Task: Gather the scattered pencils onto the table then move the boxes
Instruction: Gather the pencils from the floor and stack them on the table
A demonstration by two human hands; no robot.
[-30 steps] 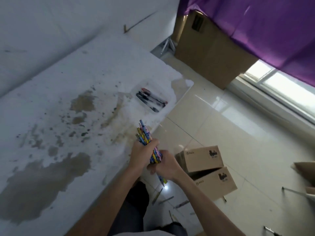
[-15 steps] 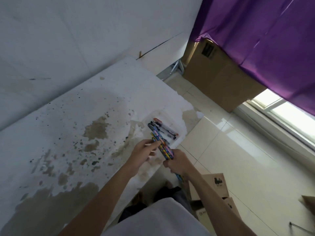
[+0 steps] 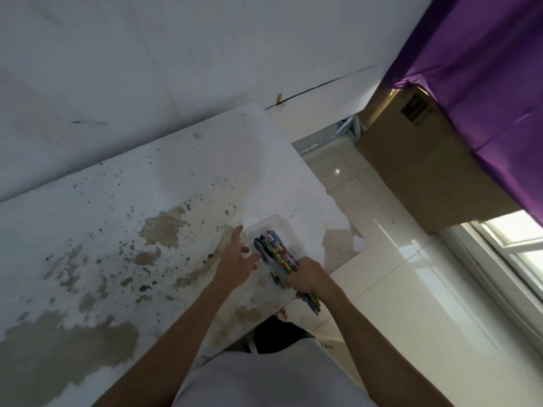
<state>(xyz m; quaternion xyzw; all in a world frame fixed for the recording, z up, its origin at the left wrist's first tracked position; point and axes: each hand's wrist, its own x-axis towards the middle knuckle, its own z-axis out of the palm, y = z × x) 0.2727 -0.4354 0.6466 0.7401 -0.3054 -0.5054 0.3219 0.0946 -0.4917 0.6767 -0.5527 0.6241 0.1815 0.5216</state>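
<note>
Right hand (image 3: 308, 274): fingers curling around a bundle of multicoloured pencils (image 3: 279, 251), gripping it near the lower end, with the tips of the bundle sticking out below the fist past the bench edge. Bundle lying slanted over a clear plastic tray (image 3: 286, 227) sitting near the right corner of the stained white bench (image 3: 147, 201); contact between bundle and tray not determinable. Dark pens (image 3: 260, 248) showing in the tray just left of the bundle. Left hand (image 3: 238, 259): fingers released and spreading, hovering just beside the tray's left rim, holding nothing. Large cardboard box (image 3: 417, 171) standing on the tiled floor (image 3: 396, 259) under a purple curtain (image 3: 484, 83). Corner of a small cardboard box (image 3: 330, 346) peeking out below the bench edge.
</note>
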